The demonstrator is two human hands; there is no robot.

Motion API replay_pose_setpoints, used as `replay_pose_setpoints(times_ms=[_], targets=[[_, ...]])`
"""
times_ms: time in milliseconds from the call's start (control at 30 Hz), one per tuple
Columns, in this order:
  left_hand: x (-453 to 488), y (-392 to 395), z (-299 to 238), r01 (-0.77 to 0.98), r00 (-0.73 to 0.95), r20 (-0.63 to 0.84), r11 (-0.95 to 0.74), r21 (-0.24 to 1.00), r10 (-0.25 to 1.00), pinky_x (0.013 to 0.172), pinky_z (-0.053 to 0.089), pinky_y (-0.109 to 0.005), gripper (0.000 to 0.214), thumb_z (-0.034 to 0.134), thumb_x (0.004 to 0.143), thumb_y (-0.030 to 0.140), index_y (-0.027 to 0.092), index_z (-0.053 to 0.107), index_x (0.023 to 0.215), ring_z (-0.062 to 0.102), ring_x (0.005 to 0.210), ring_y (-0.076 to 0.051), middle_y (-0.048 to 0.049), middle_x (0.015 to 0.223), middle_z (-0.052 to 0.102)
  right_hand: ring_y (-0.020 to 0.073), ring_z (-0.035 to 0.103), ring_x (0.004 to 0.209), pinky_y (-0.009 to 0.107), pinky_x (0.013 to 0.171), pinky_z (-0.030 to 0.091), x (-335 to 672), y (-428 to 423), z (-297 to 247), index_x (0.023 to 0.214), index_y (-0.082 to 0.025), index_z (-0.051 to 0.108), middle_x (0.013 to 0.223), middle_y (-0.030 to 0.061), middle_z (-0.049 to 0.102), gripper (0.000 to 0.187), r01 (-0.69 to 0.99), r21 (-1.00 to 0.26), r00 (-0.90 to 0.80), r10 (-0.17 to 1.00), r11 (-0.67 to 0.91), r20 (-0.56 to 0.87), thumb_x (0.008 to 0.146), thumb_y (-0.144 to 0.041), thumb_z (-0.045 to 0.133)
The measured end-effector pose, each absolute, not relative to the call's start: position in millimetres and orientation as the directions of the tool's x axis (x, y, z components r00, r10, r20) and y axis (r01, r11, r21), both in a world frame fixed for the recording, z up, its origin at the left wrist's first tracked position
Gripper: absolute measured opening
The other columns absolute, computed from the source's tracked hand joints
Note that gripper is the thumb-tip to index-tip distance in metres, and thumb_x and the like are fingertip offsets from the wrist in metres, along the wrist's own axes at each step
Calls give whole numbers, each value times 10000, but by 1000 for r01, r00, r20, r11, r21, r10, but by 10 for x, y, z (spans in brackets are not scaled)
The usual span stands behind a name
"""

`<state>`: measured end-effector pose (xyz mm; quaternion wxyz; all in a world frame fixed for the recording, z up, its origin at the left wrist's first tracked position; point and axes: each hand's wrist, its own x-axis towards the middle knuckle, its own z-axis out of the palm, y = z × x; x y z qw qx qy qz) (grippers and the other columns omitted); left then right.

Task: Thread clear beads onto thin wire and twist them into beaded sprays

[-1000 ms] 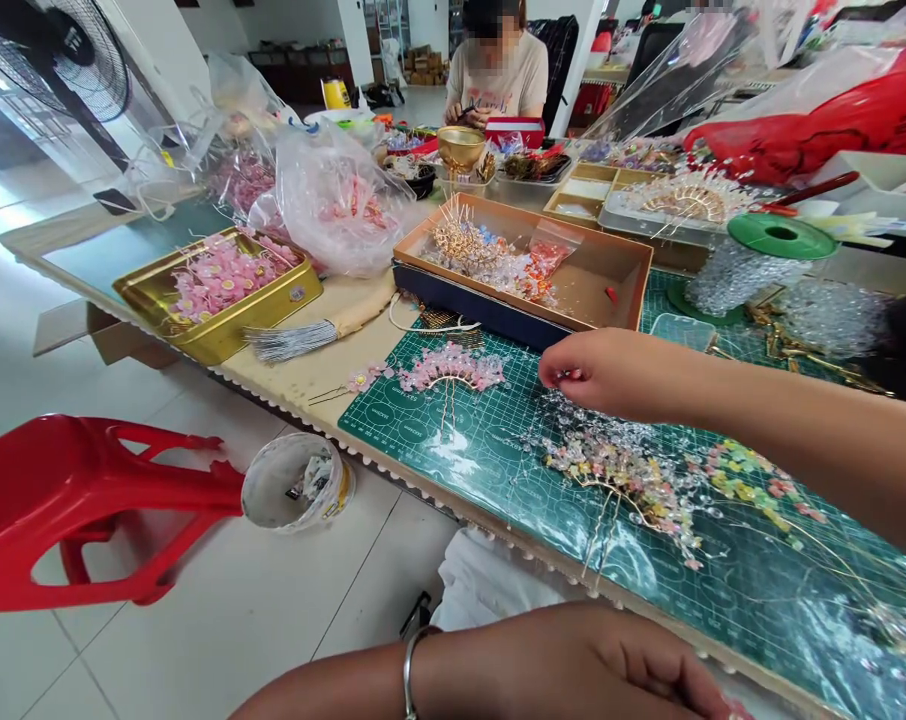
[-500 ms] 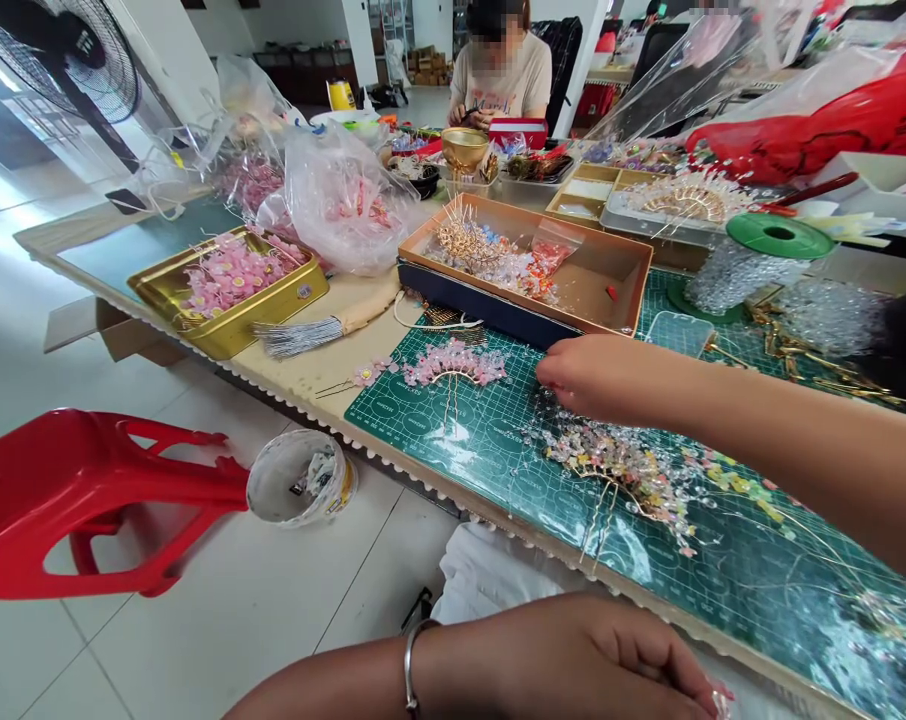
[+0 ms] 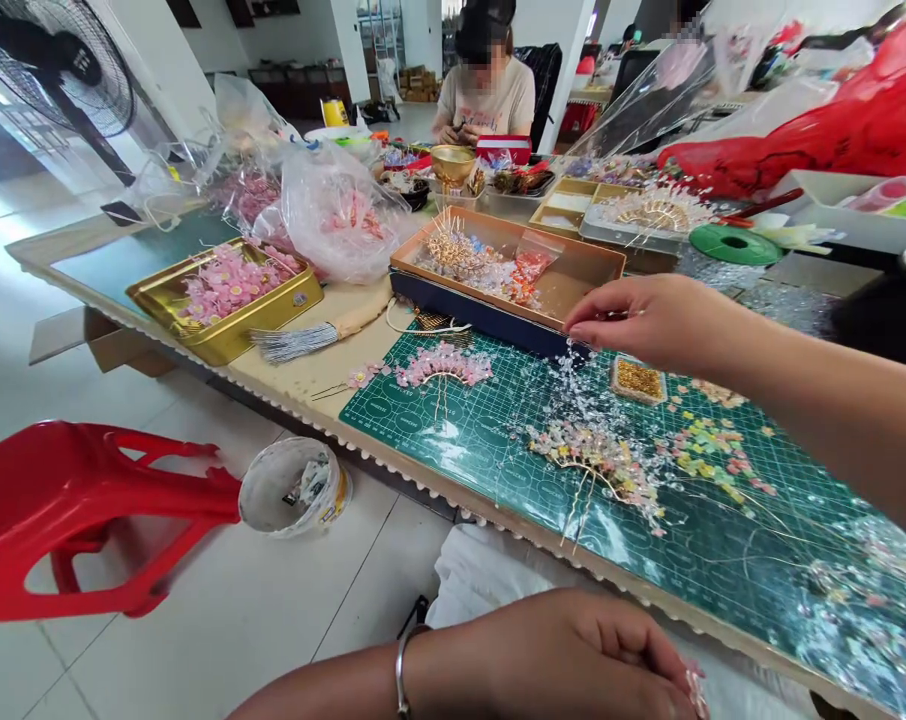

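Note:
My left hand (image 3: 580,645), with a bangle on its wrist, is closed at the bottom edge. A small pink and clear beaded piece (image 3: 696,690) shows at its fingertips, partly cut off by the frame. My right hand (image 3: 640,315) pinches over the mat near the box, with clear beads (image 3: 571,368) at and below its fingertips. Close by lies a beaded hair comb (image 3: 599,460) in clear, pink and yellow, its gold prongs toward me. Farther left rests a pink flowered hair comb (image 3: 444,365). A small container of gold beads (image 3: 639,380) sits beneath my right wrist.
An orange-rimmed box (image 3: 580,290) of beaded sprigs stands behind the green cutting mat (image 3: 490,440). To the left are a gold tin (image 3: 265,312) of pink flowers and a wire bundle (image 3: 295,342). Yellow and pink beads (image 3: 712,455) lie right. Across the table sits a person (image 3: 490,90).
My right hand has lifted from the mat and its clear beads, and the gold bead container has come into view. My left hand stays low with the pink piece. The view has shifted slightly.

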<state>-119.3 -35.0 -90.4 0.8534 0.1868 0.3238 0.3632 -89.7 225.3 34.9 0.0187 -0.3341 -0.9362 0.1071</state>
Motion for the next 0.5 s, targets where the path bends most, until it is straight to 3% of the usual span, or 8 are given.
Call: replay_pose_setpoints(times_ms=[100, 267, 433, 500], targets=[[-1233, -353, -790, -465, 531, -454, 694, 550, 716, 580, 269, -233, 662, 940, 442, 622, 145, 634, 784, 454, 611, -57, 10, 789, 628, 145, 646, 699, 335, 704, 545, -771, 2207, 511, 985, -176, 712, 831, -9, 706, 180, 645, -312, -722, 690, 698, 50, 968, -346, 657], [-1204, -366, -705, -461, 528, -432, 674, 577, 731, 555, 244, -250, 632, 929, 481, 607, 156, 606, 784, 428, 570, -55, 31, 746, 595, 106, 511, 586, 305, 592, 396, -660, 2049, 657, 977, -178, 783, 694, -7, 665, 197, 584, -455, -645, 725, 672, 242, 916, -316, 656], [-1148, -374, -694, -463, 520, -410, 651, 602, 749, 520, 209, -261, 543, 906, 556, 535, 155, 609, 806, 403, 539, -53, 35, 699, 570, 115, 525, 617, 333, 636, 379, -713, 1979, 609, 758, -203, 804, 677, -15, 683, 65, 515, -516, -683, 692, 684, 234, 785, -236, 755], [-1149, -379, -688, -467, 512, -396, 635, 616, 762, 511, 186, -265, 429, 869, 615, 439, 157, 612, 810, 369, 518, -48, 54, 651, 534, 116, 510, 628, 344, 650, 370, -718, 1962, 626, 806, -184, 809, 676, -10, 664, 87, 495, -561, -647, 713, 664, 272, 807, -235, 739]])
